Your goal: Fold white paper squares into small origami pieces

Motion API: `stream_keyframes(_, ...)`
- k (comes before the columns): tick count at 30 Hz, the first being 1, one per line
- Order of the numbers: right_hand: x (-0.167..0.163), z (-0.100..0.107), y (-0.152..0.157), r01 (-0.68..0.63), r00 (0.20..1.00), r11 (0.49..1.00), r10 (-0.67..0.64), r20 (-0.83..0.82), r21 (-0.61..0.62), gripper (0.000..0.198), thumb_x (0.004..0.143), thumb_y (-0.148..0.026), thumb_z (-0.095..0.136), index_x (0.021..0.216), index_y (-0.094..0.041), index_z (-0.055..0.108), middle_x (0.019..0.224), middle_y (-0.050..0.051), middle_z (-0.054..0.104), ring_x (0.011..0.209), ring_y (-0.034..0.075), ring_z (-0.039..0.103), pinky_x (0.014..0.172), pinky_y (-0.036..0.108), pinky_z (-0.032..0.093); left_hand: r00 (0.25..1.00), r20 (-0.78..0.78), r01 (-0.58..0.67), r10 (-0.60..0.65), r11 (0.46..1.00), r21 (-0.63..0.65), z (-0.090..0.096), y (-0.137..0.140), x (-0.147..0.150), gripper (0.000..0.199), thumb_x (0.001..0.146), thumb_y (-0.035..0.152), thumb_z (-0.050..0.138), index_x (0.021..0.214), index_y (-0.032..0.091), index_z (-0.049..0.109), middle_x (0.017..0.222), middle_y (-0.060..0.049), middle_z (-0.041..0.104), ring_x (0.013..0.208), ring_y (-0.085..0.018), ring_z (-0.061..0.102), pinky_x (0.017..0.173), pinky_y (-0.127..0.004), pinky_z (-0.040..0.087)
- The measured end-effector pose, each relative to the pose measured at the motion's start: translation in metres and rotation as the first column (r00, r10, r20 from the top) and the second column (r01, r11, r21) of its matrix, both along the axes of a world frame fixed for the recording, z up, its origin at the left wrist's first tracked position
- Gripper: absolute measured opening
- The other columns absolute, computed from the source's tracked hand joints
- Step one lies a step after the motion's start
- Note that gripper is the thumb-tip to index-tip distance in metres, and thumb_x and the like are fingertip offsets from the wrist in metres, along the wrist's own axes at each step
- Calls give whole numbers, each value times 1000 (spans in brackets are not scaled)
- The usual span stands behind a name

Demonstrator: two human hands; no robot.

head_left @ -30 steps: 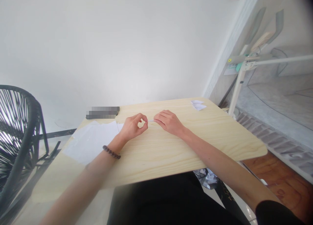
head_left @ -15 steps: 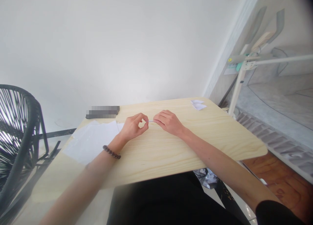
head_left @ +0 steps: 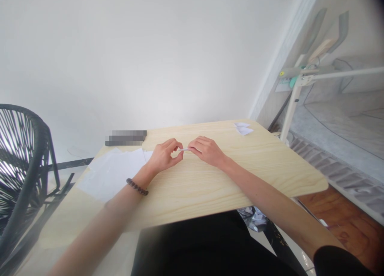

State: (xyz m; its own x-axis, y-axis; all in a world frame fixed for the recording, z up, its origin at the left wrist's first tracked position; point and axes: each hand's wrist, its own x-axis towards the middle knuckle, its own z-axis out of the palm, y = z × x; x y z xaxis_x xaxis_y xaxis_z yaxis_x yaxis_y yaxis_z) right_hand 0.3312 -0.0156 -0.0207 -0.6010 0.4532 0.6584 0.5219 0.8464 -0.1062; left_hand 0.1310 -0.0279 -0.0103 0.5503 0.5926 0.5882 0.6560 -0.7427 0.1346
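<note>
Our right hand (head_left: 208, 150) pinches a thin white strip (head_left: 185, 149) over the bench (head_left: 192, 188) — our left hand (head_left: 162, 156) curls round its left end, thumb and forefinger slightly parted.

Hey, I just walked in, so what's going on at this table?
A person is handling a thin white piece above the wooden table. The right hand grips one end; the left hand, with a beaded bracelet at its wrist, has thumb and forefinger at the other end, though whether they pinch it is unclear. White sheets lie beside the left forearm, and small pointed white pieces sit near the far right corner.
</note>
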Motion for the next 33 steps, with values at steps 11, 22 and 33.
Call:
stream_keyframes(11,1,-3,1,5,1000,999,-6,-29,-43,20,85,-28,40,86,-17,56,82,5,62,79,15,53,73,29,41,1000,19,15,-15,999,34,0,0,-1,11,74,23,47,80,18,54,68,-1,48,62,-10,46,56,-21,38)
stream_keyframes(22,-2,-6,1,25,999,999,-26,-39,-31,22,84,-30,41,87,-16,58,82,5,63,77,14,55,72,28,41,995,48,84,-85,996,20,1,2,0,10,75,20,48,83,17,54,83,-6,55,79,-15,52,69,-26,43)
stream_keyframes(33,-2,-6,0,33,999,999,-35,-38,-38,22,84,-30,42,87,-18,59,82,4,64,76,13,57,71,27,41,994,63,95,-94,995,-16,0,0,2,11,77,22,47,84,17,55,81,-4,59,75,-13,53,68,-26,43)
